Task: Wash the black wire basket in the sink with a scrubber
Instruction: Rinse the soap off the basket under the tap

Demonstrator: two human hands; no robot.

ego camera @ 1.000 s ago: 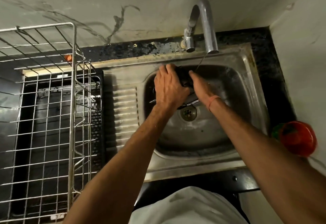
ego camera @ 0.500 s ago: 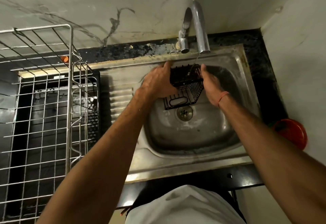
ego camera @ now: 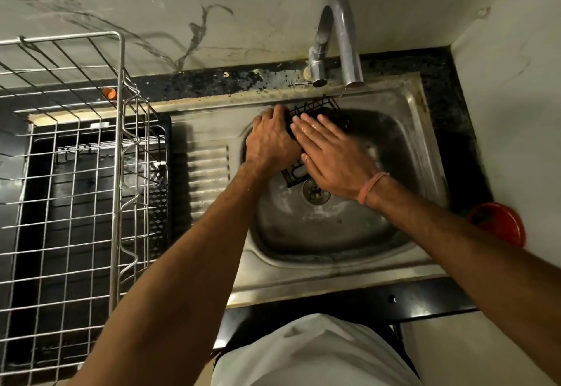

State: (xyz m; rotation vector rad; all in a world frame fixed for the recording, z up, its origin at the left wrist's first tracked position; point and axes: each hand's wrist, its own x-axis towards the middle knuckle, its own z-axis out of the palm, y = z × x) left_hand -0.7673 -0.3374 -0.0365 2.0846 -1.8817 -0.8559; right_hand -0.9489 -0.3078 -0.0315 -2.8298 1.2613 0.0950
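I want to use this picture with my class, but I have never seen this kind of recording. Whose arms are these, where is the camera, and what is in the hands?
No machine here: a person wears a camera on the head, looking down at their own arms. They stand at a steel sink, where a thin stream runs from the tap. The left hand grips the black wire basket by its side. The right hand lies flat across it, fingers straight; no scrubber is visible. A wire dish rack stands at the left, a red bowl at the right.
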